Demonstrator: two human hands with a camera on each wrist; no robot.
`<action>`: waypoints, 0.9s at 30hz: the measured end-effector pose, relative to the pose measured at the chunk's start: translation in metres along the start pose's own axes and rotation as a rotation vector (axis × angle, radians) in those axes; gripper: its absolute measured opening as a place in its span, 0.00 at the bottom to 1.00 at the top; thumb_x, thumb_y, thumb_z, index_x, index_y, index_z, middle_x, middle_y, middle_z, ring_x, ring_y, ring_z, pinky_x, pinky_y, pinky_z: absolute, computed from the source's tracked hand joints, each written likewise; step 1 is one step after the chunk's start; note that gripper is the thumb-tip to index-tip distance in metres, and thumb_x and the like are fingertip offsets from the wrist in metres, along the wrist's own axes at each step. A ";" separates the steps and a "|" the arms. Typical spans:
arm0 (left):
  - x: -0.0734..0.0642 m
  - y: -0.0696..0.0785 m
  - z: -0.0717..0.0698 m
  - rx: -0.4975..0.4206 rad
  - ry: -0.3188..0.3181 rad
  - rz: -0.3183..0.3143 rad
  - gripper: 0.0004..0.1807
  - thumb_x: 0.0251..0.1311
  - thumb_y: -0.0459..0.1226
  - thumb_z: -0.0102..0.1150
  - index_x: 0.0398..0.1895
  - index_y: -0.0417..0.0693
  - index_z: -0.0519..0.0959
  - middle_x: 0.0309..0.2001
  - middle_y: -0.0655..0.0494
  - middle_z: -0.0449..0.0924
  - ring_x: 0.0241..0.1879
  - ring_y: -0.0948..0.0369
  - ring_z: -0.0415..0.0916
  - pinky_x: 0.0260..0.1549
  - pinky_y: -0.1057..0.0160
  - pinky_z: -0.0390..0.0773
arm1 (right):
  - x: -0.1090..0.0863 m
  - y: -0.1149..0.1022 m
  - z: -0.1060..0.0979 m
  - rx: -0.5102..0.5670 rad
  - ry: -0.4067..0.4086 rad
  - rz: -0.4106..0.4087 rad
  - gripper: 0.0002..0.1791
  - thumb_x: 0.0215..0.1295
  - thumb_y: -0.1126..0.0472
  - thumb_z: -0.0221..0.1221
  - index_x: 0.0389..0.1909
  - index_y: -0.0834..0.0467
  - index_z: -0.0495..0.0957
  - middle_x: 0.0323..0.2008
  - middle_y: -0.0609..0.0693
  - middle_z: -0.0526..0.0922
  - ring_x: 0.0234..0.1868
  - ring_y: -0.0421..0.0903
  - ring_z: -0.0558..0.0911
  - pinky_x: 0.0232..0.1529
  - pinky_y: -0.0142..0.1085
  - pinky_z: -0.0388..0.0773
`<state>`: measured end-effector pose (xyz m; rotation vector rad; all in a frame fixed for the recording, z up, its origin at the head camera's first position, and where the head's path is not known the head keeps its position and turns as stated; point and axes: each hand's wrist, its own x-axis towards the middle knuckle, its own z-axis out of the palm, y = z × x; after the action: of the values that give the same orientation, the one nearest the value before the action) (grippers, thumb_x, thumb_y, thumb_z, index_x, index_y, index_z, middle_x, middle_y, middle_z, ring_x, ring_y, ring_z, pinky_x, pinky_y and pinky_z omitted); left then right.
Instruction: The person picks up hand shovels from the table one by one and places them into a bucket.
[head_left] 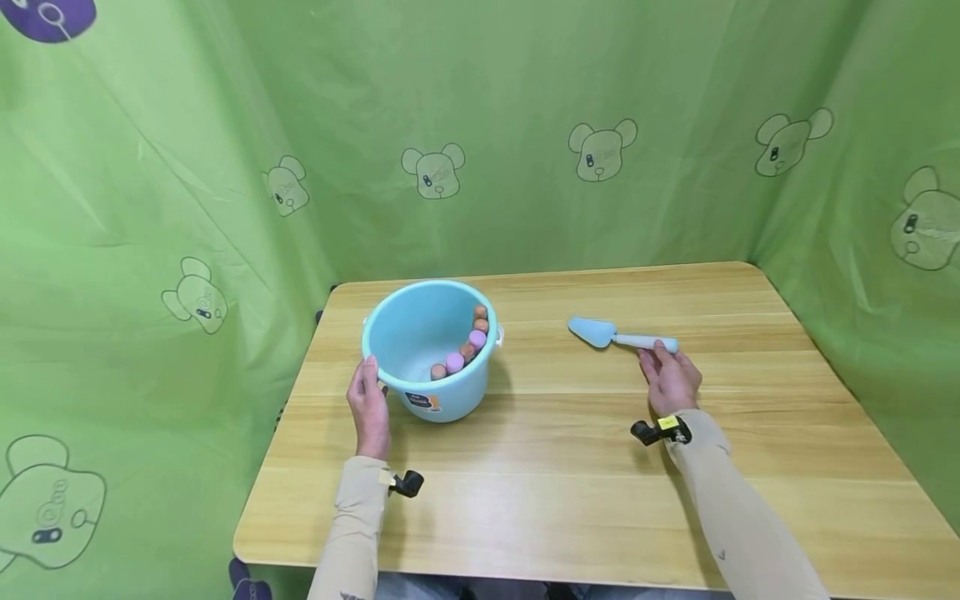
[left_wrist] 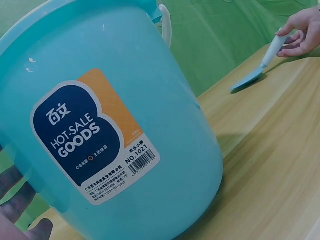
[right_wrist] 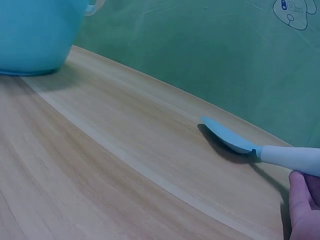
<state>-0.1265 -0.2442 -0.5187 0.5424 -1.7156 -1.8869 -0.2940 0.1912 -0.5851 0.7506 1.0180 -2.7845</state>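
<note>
A light-blue plastic bucket (head_left: pixel 461 402) stands at the left of the table, its printed label (left_wrist: pixel 90 137) towards me. Inside, along the near right wall, several small brown and purple round-topped pieces (head_left: pixel 467 352) sit in a curved row. My left hand (head_left: pixel 369 414) grips the bucket's near left rim; in the left wrist view its fingers lie along the outer wall. Out to the right, my right hand (head_left: pixel 671 383) pinches the pale handle of a small blue trowel (head_left: pixel 592 332) from below. The trowel's blade points left, close over the table (right_wrist: pixel 125 135).
The bucket's white handle (head_left: pixel 500 336) shows at its right side. Green curtains (head_left: pixel 510 225) printed with bear heads hang behind the table and on both sides. The table's front edge (head_left: pixel 480 577) runs close to my body.
</note>
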 end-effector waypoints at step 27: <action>0.000 -0.001 0.000 -0.002 0.007 -0.014 0.28 0.78 0.56 0.46 0.69 0.51 0.76 0.69 0.46 0.76 0.71 0.50 0.68 0.77 0.39 0.62 | -0.014 -0.013 -0.026 0.027 -0.105 0.043 0.19 0.72 0.62 0.63 0.61 0.57 0.78 0.54 0.49 0.82 0.67 0.44 0.75 0.77 0.34 0.67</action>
<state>-0.1265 -0.2435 -0.5192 0.5602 -1.7095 -1.8942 -0.2740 0.2163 -0.5876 0.6140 0.9364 -2.7733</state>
